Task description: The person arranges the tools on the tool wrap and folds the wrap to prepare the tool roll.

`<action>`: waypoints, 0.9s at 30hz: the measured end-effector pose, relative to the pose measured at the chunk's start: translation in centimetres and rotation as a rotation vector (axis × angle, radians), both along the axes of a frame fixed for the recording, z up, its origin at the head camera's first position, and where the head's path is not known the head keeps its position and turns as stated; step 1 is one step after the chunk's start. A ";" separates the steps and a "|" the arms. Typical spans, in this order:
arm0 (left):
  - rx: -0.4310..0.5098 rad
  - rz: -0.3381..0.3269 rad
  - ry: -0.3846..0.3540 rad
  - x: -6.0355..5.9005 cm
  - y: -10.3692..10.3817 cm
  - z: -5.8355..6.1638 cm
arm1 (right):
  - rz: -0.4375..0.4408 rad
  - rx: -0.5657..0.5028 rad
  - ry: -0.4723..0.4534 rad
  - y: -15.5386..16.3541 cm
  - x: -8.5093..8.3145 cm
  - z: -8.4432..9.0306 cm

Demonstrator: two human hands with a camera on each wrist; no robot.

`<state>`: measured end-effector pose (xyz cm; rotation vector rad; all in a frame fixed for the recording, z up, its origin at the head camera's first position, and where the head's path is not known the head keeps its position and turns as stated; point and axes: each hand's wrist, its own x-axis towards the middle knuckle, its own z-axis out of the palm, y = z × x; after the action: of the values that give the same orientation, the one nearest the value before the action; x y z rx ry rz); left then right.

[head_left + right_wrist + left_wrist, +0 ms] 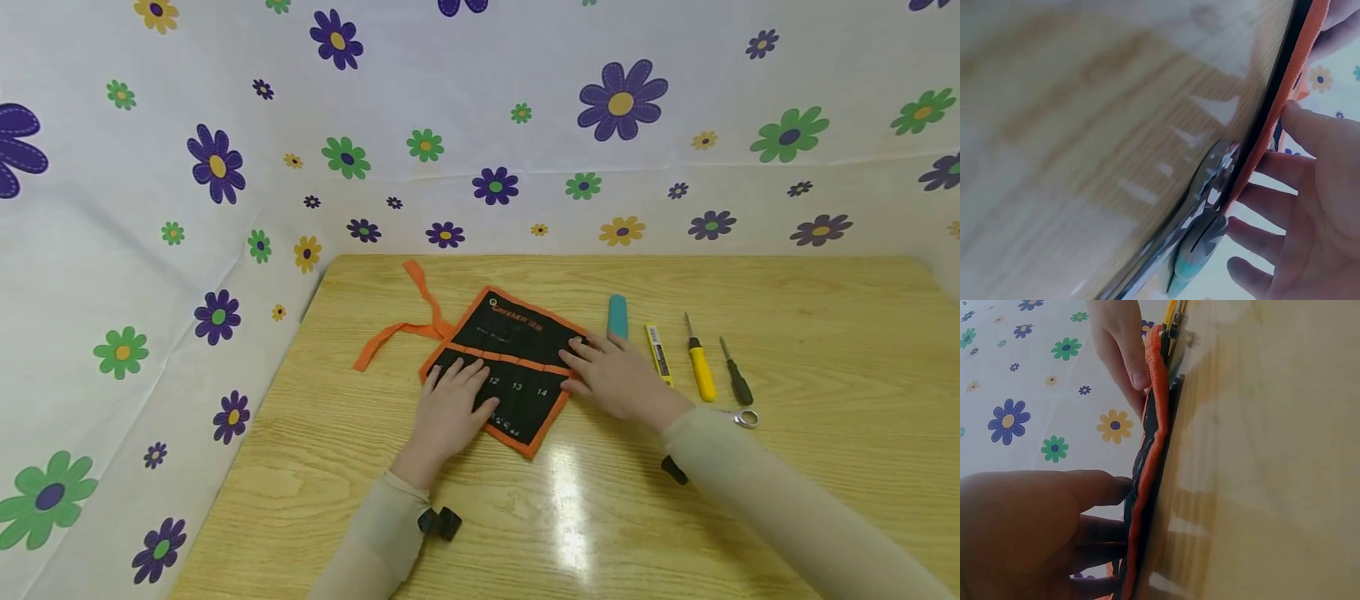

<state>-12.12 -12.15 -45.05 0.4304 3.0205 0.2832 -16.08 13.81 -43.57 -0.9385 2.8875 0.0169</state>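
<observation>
A black tool pouch (517,417) with orange trim and numbered pockets lies flat on the table. My left hand (450,412) rests on its left part with spread fingers, pressing on the pockets. In the left wrist view, the thumb (1107,489) and fingertips meet the cloth near the orange edge. My right hand (615,375) touches the pouch's right edge, fingers extended over the cloth. Beside that edge, the right wrist view shows a shiny wrench (1200,187) and a teal-handled tool (1194,253) close under the right fingers.
Orange tie straps (408,327) trail to the pouch's left. Right of the right hand lie a slim yellow tool (658,354), a yellow-handled screwdriver (702,373), a dark-handled screwdriver (738,383) and a wrench's ring end (746,418). A flowered cloth (525,83) hangs behind the table.
</observation>
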 end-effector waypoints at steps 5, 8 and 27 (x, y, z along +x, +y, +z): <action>-0.021 0.007 -0.012 -0.4 -0.2 0.1 | 0.015 0.003 0.008 0.0 1.2 0.3; -0.026 0.009 -0.013 -0.7 -0.3 0.1 | 0.020 -0.001 0.005 0.1 1.9 0.4; -0.048 0.007 -0.030 -2.1 -0.6 0.3 | 0.069 -0.069 0.083 -1.1 5.9 -0.3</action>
<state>-14.26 -12.76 -44.76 0.4085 2.9934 0.2155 -10.22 12.74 -43.85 -1.0746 2.9468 -0.0393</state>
